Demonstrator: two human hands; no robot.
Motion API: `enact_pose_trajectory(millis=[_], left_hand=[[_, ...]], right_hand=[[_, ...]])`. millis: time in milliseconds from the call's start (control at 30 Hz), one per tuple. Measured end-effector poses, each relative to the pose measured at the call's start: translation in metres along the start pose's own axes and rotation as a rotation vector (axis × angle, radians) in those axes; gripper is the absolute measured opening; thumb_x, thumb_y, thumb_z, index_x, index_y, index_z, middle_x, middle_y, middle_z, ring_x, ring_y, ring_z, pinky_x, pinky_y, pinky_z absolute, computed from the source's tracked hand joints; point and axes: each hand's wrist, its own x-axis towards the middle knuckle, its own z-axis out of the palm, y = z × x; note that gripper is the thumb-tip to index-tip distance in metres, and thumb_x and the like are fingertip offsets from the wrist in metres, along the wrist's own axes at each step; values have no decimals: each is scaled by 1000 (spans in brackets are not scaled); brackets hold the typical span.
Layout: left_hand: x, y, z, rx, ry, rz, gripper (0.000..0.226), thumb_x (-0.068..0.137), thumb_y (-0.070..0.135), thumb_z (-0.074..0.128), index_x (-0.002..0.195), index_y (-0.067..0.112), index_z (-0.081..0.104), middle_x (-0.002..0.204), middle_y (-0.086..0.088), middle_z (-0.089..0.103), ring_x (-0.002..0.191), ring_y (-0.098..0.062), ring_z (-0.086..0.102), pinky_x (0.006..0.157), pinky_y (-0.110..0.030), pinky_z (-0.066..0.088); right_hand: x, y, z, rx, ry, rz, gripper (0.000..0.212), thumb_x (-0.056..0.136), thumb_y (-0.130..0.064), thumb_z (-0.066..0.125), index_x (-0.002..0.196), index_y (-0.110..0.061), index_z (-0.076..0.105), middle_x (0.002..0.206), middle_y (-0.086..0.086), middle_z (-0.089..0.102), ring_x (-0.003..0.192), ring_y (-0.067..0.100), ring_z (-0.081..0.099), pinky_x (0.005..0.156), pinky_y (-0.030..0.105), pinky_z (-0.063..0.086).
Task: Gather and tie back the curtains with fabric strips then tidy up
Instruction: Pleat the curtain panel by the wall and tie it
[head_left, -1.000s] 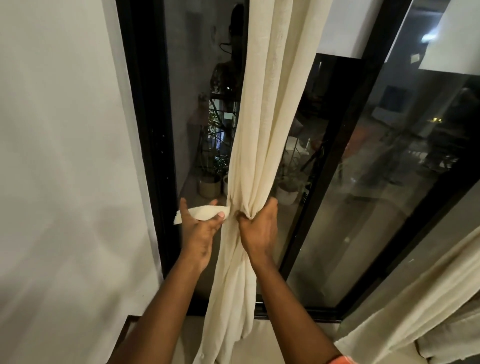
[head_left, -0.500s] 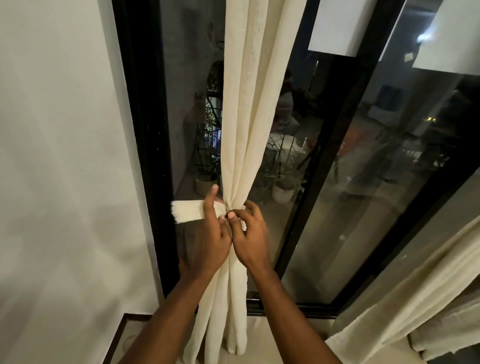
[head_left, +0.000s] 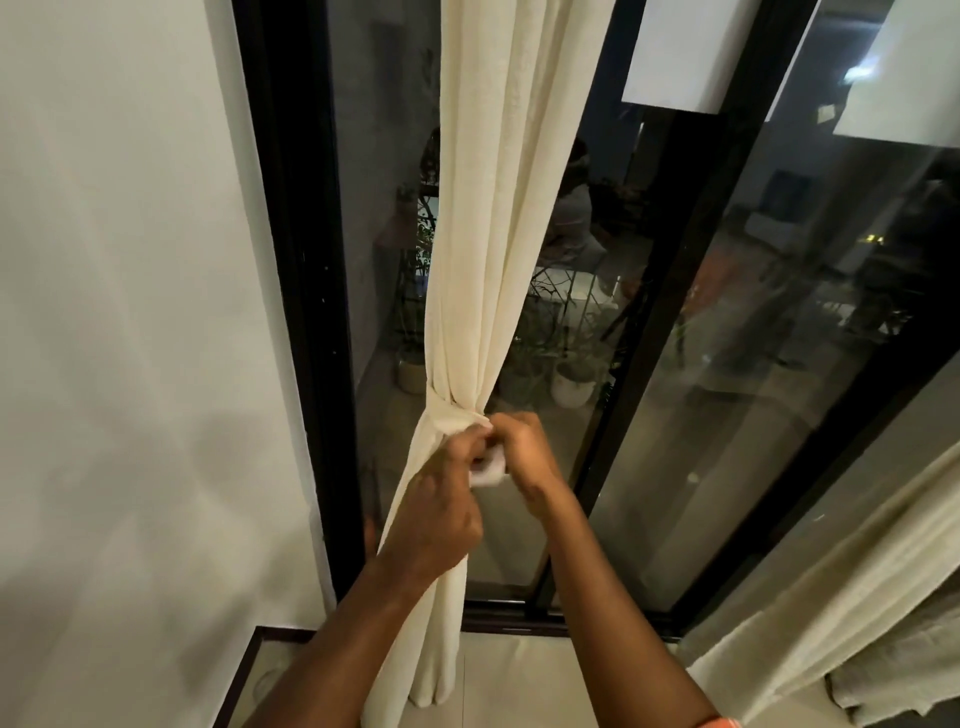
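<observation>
A cream curtain (head_left: 498, 218) hangs in front of the dark sliding glass door and is bunched into a narrow waist at mid height. A cream fabric strip (head_left: 457, 415) wraps around that waist. My left hand (head_left: 441, 514) and my right hand (head_left: 524, 452) meet just in front of the waist, fingers curled. Between them they pinch the loose ends of the strip, a pale bit (head_left: 488, 470) showing between the fingers. Below the hands the curtain falls in a tight column to the floor.
A white wall (head_left: 130, 312) is on the left, with the black door frame (head_left: 291, 260) beside it. A second cream curtain (head_left: 841, 608) drapes across the lower right. Potted plants show behind the glass. Pale floor tiles (head_left: 519, 680) lie below.
The strip end that stuck out to the left has been drawn across to the front of the curtain. Both hands have moved right and now work together on the strip ends.
</observation>
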Motion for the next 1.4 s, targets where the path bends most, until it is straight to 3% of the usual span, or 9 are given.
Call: enact_pose_trajectory(millis=[133,333,433,567,767,1000,1100,1200,1400], left_hand=[[-11,3,10,-57,38,33,46,80,2,41,125,10,38,124,-8,53,114,-15,56,98,-18,44],[25,-9,0,-360,600,-526,42,84,-7,57,111,14,33,101,1,47,91,-4,55,82,-20,50],[35,-23,-4,-596,487,-727,55,85,-6,60,127,14,30,107,0,55,99,-17,61,86,-36,53],[41,-34,-9,-448,307,-723,42,92,14,60,131,18,45,117,-4,61,103,-17,63,88,-41,56],[55,-30,-21,-193,316,-655,28,91,6,58,118,11,61,119,-7,59,101,-16,59,93,-34,52],[96,-19,-22,-235,231,-620,80,74,43,77,138,17,36,123,3,56,108,-14,57,88,-33,52],[104,-20,-22,-106,184,-707,53,81,32,72,125,9,52,109,-7,63,99,-27,64,77,-37,56],[105,-20,-27,-23,119,-764,38,86,18,64,121,6,55,113,-13,63,102,-32,63,86,-41,54],[114,-15,-37,-13,82,-797,39,87,12,60,124,1,52,119,-15,60,107,-34,59,91,-42,50]], right_hand=[[6,-7,2,17,-64,12,30,91,-1,42,76,-1,68,69,7,68,61,13,63,53,22,50],[13,-1,12,62,-160,-22,15,100,-7,45,99,-8,60,97,14,71,85,21,67,74,28,54],[19,5,24,73,-171,-12,27,95,-19,59,120,-8,57,114,14,68,98,22,67,88,36,54],[27,6,36,-60,-120,-48,48,89,-32,67,130,-12,53,105,6,69,102,19,66,90,35,53],[42,10,35,-185,-20,-170,26,89,-3,60,114,1,66,105,16,71,90,17,68,81,27,55],[33,4,27,-346,-99,-294,20,93,2,51,99,1,70,90,8,72,73,-1,65,74,21,55],[30,3,22,-389,-104,-308,17,94,-4,54,92,-2,71,80,3,71,69,-1,64,74,24,53],[28,3,7,-482,-93,-331,17,94,-11,58,87,-6,73,70,-5,66,60,-6,57,60,13,42],[28,13,-27,-658,-21,-347,17,93,-24,60,90,-14,73,74,-4,70,68,10,64,67,41,54]])
